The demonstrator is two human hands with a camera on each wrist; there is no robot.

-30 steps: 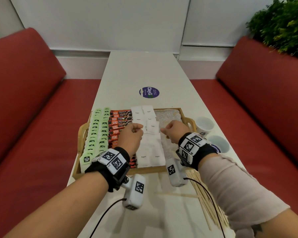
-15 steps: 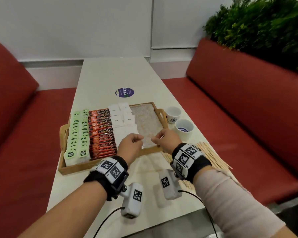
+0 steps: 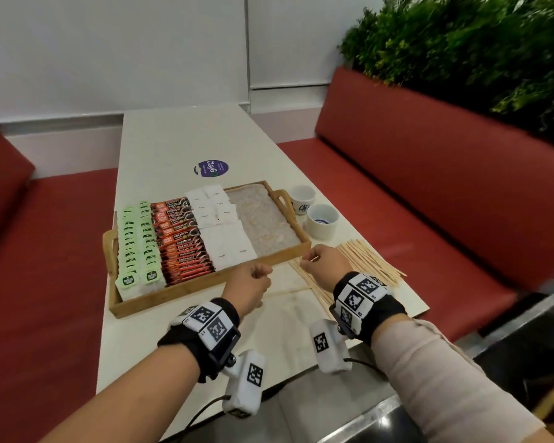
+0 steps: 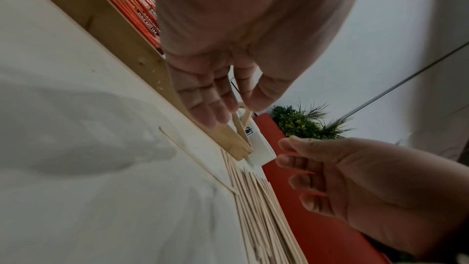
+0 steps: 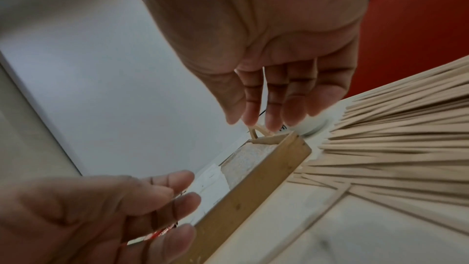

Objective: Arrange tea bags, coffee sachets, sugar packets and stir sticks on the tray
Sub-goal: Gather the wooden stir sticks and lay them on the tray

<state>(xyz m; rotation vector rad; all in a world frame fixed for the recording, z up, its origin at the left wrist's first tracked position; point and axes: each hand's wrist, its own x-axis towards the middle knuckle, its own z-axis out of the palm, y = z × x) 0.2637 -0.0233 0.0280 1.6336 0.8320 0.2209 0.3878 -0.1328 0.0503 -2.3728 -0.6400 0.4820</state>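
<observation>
Head view shows my tray (image 3: 205,284) already filled with tea bags (image 3: 137,247), coffee sachets (image 3: 181,241) and sugar packets (image 3: 219,225); its right end is bare. Stir sticks (image 3: 370,262) lie on the worktop (image 3: 160,142) off the tray's right corner. My left hand (image 3: 251,282) and right hand (image 3: 325,263) hang loosely curled, empty; wrist views are blurred

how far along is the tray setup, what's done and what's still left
Done: green tea bags, coffee sachets and white sugar packets lie in rows on the tray. In hand: nothing; the left hand and right hand hover empty near the tray's near edge. Left: the stir sticks lie on the table; the tray's right strip is bare.
</observation>
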